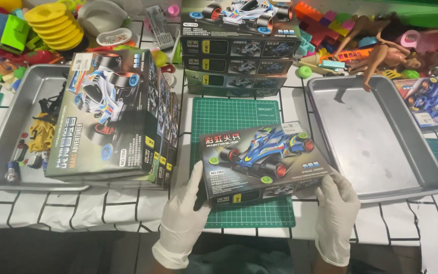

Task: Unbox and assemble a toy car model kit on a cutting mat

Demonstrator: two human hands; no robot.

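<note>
The gloved left hand and right hand were clamped on opposite short ends of a toy race-car kit box, held just above the green cutting mat on the bench. The thin glossy cardboard looked light, stiff but crushable, perhaps slippery under gloves; edge grips near corners seemed safest.

Gloved left hand & right hand holding toy car box over green mat, steel trays either side
</note>
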